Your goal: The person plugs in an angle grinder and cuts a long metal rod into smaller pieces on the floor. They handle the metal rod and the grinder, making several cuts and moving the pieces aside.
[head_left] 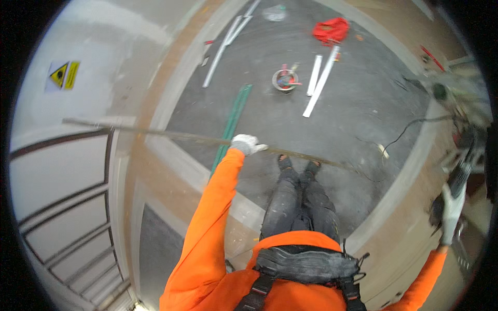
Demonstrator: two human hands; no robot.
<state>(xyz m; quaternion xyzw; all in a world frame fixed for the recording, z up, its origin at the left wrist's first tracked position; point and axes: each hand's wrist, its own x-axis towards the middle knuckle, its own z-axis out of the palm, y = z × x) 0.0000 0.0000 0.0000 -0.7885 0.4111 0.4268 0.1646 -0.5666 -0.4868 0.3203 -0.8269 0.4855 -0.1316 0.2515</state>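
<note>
My left hand (249, 145), in a white glove, is closed round a long thin strip (181, 136) that looks like a metal profile. The strip runs from the wall side on the left, across in front of my feet, toward the lower right of the floor. My right hand (454, 207), also in a white glove, is stretched far out to the right. It is beside a blurred cluster of dark tools (469, 142) at the picture's rim. Its fingers are smeared, and I cannot make out whether they grip anything.
Green strips (236, 116) and white strips (321, 83) lie on the grey floor. Ahead stand a bucket (285, 81) with tools and a red bag (331, 31). A black cable (410, 127) reaches a white connector (384, 151). A wall with a yellow warning sign (63, 75) rises left.
</note>
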